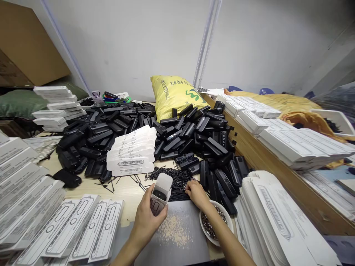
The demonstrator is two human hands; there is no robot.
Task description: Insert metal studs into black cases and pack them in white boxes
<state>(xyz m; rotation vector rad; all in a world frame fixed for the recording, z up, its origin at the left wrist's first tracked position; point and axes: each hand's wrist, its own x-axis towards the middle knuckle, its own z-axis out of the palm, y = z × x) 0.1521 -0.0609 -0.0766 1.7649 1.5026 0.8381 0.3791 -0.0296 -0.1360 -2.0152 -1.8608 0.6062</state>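
Observation:
In my left hand point(148, 210) is a small white box point(158, 208) with its end flap up, tilted towards me. A dark object point(160, 195) shows inside its open end. My right hand point(197, 193) is at the right edge of a heap of thin black sticks point(173, 181), its fingers drawn together. What they hold, if anything, is hidden. Below my right forearm stands a white bowl point(203, 232) of small metal parts. Between my arms, pale crumbs point(176, 231) are scattered over a grey sheet point(194, 216).
Black elongated devices point(177, 140) are heaped at the back against a yellow sack point(174, 96). Flat white cartons point(131, 153) lie before them. Filled-out boxes point(83, 225) are stacked left, and flat cartons point(277, 210) right. A wooden ledge point(266, 162) holds more boxes point(294, 142).

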